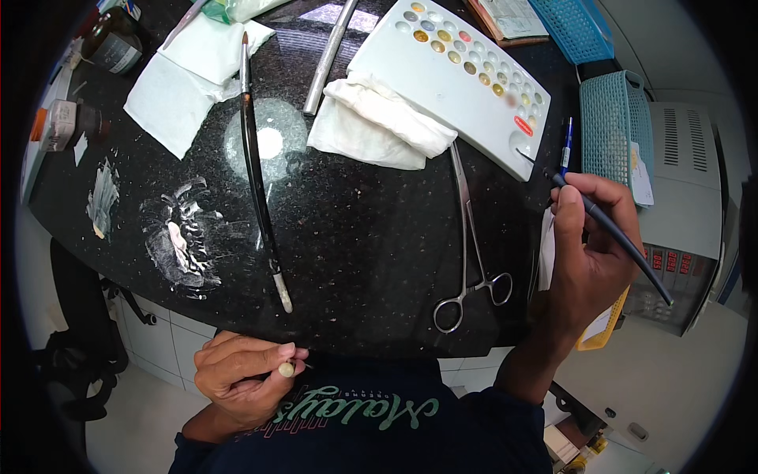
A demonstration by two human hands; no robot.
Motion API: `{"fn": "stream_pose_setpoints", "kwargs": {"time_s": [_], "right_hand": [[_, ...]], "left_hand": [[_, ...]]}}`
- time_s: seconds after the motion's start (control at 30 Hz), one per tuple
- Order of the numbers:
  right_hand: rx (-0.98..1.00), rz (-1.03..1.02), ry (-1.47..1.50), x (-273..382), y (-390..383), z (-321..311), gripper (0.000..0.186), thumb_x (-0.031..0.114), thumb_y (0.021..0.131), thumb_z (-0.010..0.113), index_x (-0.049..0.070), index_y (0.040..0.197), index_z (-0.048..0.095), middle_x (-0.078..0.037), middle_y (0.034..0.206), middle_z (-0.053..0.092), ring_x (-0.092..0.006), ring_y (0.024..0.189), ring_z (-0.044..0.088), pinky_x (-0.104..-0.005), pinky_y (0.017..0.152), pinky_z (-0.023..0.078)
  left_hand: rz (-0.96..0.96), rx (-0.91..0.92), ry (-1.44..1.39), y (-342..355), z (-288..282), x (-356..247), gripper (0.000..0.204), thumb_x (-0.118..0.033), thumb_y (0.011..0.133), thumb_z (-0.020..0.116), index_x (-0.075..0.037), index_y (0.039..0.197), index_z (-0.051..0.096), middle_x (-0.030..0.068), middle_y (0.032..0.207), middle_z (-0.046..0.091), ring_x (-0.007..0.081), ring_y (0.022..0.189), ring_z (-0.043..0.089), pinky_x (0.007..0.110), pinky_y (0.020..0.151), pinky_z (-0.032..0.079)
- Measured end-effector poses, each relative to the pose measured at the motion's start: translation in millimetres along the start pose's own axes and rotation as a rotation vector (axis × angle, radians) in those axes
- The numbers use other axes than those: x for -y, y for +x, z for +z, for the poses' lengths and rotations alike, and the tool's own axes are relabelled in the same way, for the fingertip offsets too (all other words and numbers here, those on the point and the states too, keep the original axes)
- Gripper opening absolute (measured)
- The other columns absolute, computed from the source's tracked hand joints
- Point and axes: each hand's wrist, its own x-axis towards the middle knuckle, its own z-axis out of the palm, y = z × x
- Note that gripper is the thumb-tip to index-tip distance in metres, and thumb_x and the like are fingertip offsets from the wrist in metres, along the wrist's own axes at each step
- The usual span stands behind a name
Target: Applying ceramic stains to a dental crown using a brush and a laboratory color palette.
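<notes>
Close to my body, below the table's front edge, my left hand (243, 373) is closed. Its thumb and fingers pinch a small cream-coloured rounded piece (287, 369), too small to name; a thin dark tip shows beside it. My right hand (594, 249) is closed round a dark, thick-handled brush (612, 227), held like a pen. The brush's thin end points at the round well in the corner of a white paint palette (442, 75). Several wells hold yellow, brown and grey colours. Whether the tip touches the well, I cannot tell.
On the black speckled table (363, 237) lie a long brush (254, 158), scissor-handled forceps (466, 237), a folded white cloth (379, 122), tissues (178, 95) and a metal rod (330, 57). White paste (185, 245) is smeared at left. Baskets (612, 134) and a grey machine (683, 182) stand right.
</notes>
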Motion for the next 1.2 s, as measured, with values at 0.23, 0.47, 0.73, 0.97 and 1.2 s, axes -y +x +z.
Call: {"fn": "stream_pose_setpoints", "kwargs": {"time_s": [0.23, 0.47, 0.73, 0.97, 1.2], "right_hand": [[-0.101, -0.095, 0.009, -7.1, 2.8, 5.0, 0.011, 0.0, 0.078, 0.065, -0.001, 0.088, 0.062, -0.006, 0.078, 0.061, -0.0093, 0.069, 0.06, -0.02, 0.066, 0.048], [-0.071, -0.102, -0.009, -3.6, -1.9, 4.0, 0.011, 0.0, 0.078, 0.065, -0.001, 0.089, 0.062, -0.007, 0.079, 0.061, -0.0093, 0.069, 0.06, -0.0205, 0.067, 0.049], [-0.111, 0.014, 0.043, 5.1, -9.1, -2.5, 0.014, 0.006, 0.085, 0.062, -0.003, 0.095, 0.061, -0.01, 0.079, 0.063, -0.0101, 0.067, 0.058, -0.019, 0.063, 0.045], [0.196, -0.174, 0.688, 15.6, -52.9, -7.2, 0.017, 0.017, 0.094, 0.046, 0.001, 0.099, 0.048, -0.009, 0.074, 0.05, -0.0112, 0.055, 0.043, -0.0192, 0.049, 0.04], [0.456, -0.195, 0.93, 33.3, -94.1, 24.7, 0.024, 0.002, 0.073, 0.066, -0.001, 0.094, 0.055, -0.009, 0.066, 0.059, -0.0181, 0.053, 0.061, -0.0252, 0.049, 0.051]], "left_hand": [[0.066, -0.003, -0.035, 5.5, 2.7, 4.9, 0.014, 0.002, 0.07, 0.072, 0.001, 0.084, 0.068, 0.0116, 0.069, 0.068, 0.0145, 0.058, 0.067, 0.019, 0.05, 0.053], [0.066, 0.012, -0.023, 4.2, -1.0, 4.2, 0.013, 0.003, 0.07, 0.072, 0.001, 0.083, 0.068, 0.0114, 0.068, 0.068, 0.0148, 0.058, 0.068, 0.019, 0.05, 0.053], [0.105, -0.034, -0.022, 1.8, 0.7, 8.8, 0.02, 0.001, 0.064, 0.077, 0.0, 0.083, 0.071, 0.0082, 0.076, 0.07, 0.012, 0.054, 0.064, 0.019, 0.047, 0.043], [0.092, -0.1, 0.005, -0.7, 10.9, 9.0, 0.021, -0.002, 0.065, 0.078, -0.003, 0.085, 0.072, 0.0059, 0.073, 0.07, 0.0108, 0.054, 0.06, 0.021, 0.047, 0.042], [0.125, -0.096, 0.066, -2.5, 6.0, 6.9, 0.021, -0.001, 0.065, 0.077, -0.004, 0.085, 0.072, 0.0064, 0.073, 0.07, 0.0122, 0.057, 0.061, 0.022, 0.05, 0.044]]}}
